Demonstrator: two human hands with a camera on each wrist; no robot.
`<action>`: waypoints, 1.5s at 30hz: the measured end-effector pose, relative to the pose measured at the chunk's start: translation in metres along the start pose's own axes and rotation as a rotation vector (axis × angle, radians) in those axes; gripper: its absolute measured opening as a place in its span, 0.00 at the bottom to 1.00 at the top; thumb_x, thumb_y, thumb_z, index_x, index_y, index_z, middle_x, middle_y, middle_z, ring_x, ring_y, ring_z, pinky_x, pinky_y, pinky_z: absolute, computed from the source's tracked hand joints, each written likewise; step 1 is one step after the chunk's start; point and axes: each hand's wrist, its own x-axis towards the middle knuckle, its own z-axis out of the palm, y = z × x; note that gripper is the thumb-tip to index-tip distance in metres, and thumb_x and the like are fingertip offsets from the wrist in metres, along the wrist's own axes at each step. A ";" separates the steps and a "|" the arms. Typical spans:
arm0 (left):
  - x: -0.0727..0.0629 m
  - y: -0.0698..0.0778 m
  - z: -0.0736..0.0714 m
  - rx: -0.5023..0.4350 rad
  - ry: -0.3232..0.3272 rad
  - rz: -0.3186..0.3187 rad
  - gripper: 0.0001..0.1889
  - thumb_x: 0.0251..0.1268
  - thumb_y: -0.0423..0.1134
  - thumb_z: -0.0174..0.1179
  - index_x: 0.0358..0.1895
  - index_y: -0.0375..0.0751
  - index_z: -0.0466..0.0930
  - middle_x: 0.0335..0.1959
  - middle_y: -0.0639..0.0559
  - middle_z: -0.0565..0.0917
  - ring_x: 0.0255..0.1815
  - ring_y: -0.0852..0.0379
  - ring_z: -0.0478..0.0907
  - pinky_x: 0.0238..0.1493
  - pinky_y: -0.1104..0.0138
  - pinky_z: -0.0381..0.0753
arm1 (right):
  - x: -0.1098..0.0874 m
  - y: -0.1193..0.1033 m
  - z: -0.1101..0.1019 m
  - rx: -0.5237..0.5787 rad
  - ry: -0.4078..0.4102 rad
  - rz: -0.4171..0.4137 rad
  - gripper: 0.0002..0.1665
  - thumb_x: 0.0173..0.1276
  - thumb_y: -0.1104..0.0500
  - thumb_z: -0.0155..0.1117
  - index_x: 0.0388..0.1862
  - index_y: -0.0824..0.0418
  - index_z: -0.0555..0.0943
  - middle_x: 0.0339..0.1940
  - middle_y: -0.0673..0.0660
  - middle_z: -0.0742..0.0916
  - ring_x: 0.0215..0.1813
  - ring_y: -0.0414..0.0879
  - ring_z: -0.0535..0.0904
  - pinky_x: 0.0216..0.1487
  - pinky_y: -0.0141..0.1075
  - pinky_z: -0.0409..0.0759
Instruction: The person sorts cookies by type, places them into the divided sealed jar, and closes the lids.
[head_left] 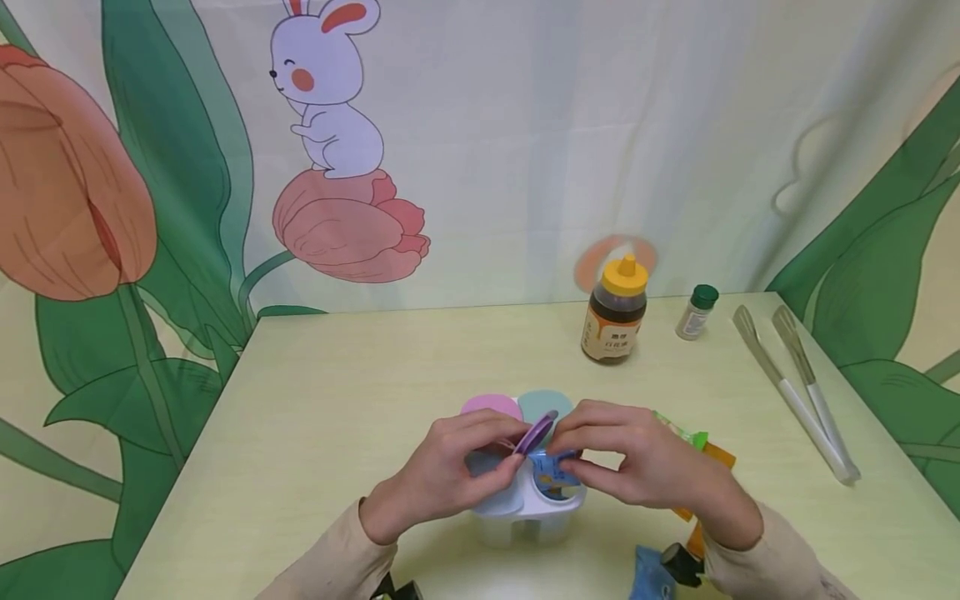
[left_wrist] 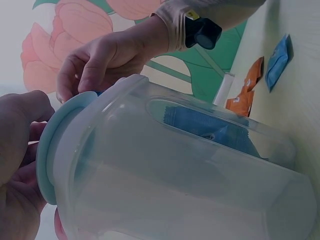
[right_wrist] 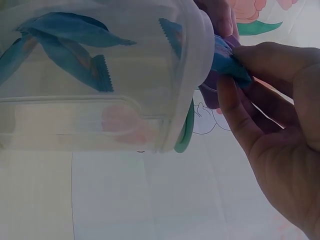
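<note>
A white translucent box point(head_left: 525, 527) with several round lids stands at the table's front middle. My left hand point(head_left: 442, 471) pinches its purple lid point(head_left: 536, 432), which is tilted up. Between thumb and fingers, my right hand point(head_left: 637, 454) holds a blue packet point(right_wrist: 227, 61) partly inside the uncovered opening. Other blue packets point(right_wrist: 70, 45) lie within that compartment, seen through its wall in the right wrist view. The pink lid point(head_left: 491, 405) and green lid point(head_left: 546, 403) lie flat at the back; a pale blue lid point(head_left: 498, 500) is partly hidden by my left hand.
Behind the box stand a honey bottle point(head_left: 615, 312) with a yellow cap and a small green-capped bottle point(head_left: 697, 312). Tongs point(head_left: 806, 400) lie at the right. Orange packets point(left_wrist: 241, 102) and another blue packet point(head_left: 651, 573) rest near my right forearm.
</note>
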 end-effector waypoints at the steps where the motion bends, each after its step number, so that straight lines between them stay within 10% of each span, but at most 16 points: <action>1: 0.000 0.000 0.000 0.000 0.000 -0.002 0.13 0.61 0.27 0.62 0.50 0.34 0.81 0.43 0.45 0.85 0.41 0.59 0.85 0.43 0.75 0.85 | 0.000 0.000 -0.001 -0.003 -0.002 0.005 0.13 0.60 0.65 0.71 0.44 0.58 0.84 0.43 0.49 0.85 0.44 0.38 0.79 0.48 0.24 0.80; 26: 0.000 0.001 -0.001 0.011 0.001 -0.011 0.13 0.60 0.27 0.62 0.49 0.35 0.81 0.43 0.46 0.85 0.40 0.60 0.85 0.43 0.75 0.85 | -0.008 0.001 0.000 -0.038 -0.285 0.120 0.04 0.66 0.58 0.67 0.38 0.50 0.86 0.42 0.41 0.83 0.49 0.35 0.73 0.51 0.24 0.76; 45: -0.001 0.000 0.000 0.013 0.000 -0.018 0.14 0.59 0.27 0.63 0.49 0.34 0.81 0.42 0.46 0.85 0.40 0.59 0.84 0.44 0.75 0.85 | -0.018 0.001 -0.008 -0.021 -0.114 0.138 0.13 0.62 0.65 0.69 0.44 0.51 0.84 0.42 0.44 0.84 0.44 0.36 0.78 0.47 0.23 0.79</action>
